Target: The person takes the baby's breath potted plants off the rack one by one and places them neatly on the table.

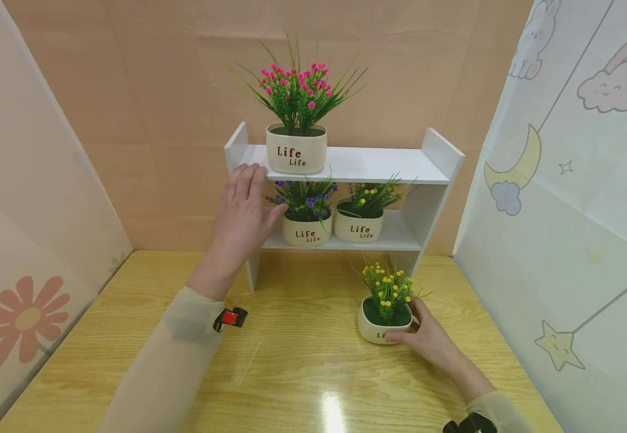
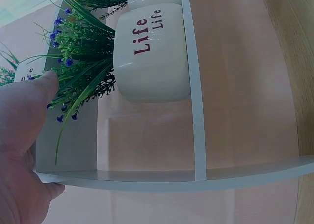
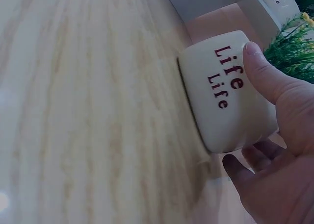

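My right hand (image 1: 435,340) holds a small potted plant (image 3: 223,94) with yellow flowers, thumb on the front of its cream "Life" pot and fingers round the side. That pot is low over the table, its base slightly tilted in the right wrist view. At the upper left corner of a white two-tier shelf (image 1: 378,162), my left hand (image 1: 243,210) rests its fingers against the top board, thumb spread to the side. Beside that thumb, a purple-flowered potted plant (image 1: 307,231) stands on the lower tier. A pink-flowered potted plant (image 1: 296,150) stands on the top tier.
Another yellow-flowered potted plant (image 1: 359,228) stands on the lower tier, right of the purple one. The shelf stands on a wood-grain table (image 1: 292,361) before a tan backdrop (image 1: 156,120). Printed panels rise on both sides, the right one (image 1: 562,240) with stars and a moon.
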`<state>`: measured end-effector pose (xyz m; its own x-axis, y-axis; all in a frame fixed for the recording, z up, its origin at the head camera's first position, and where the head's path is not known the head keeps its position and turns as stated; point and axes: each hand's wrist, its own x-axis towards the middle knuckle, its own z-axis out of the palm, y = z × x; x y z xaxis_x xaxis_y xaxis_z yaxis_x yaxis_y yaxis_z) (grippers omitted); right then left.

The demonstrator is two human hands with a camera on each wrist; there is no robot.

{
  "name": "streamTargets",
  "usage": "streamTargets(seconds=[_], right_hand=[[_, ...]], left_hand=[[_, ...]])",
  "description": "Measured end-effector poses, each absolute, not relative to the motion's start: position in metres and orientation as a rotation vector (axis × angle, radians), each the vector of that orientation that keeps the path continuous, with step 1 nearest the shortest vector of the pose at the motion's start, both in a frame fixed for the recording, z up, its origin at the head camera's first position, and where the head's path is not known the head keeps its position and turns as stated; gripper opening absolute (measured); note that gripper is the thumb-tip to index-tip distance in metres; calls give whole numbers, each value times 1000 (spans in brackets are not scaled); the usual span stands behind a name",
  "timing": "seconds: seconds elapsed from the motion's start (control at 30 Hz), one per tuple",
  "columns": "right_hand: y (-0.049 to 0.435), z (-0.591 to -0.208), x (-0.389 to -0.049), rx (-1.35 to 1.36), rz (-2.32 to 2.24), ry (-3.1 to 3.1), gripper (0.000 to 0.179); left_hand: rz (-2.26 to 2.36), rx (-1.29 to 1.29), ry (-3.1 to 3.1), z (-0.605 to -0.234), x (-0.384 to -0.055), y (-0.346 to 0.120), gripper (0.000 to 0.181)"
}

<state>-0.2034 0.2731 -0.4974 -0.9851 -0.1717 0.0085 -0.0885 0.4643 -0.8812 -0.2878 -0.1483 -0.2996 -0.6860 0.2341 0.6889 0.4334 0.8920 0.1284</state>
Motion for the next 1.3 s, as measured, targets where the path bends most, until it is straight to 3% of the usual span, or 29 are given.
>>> streamTargets(seconds=[0.2, 0.73, 1.3], right_hand=[[277, -479, -200, -248, -1544, 2638, 122], [278, -396, -190, -617, -1648, 2722, 108], [248, -300, -209, -860, -1478, 2881, 98]], left_hand=[[-369, -477, -2347, -299, -287, -148, 86], [-388, -481, -2353, -298, -284, -147, 85], [-373, -510, -2311, -299, -283, -148, 81]])
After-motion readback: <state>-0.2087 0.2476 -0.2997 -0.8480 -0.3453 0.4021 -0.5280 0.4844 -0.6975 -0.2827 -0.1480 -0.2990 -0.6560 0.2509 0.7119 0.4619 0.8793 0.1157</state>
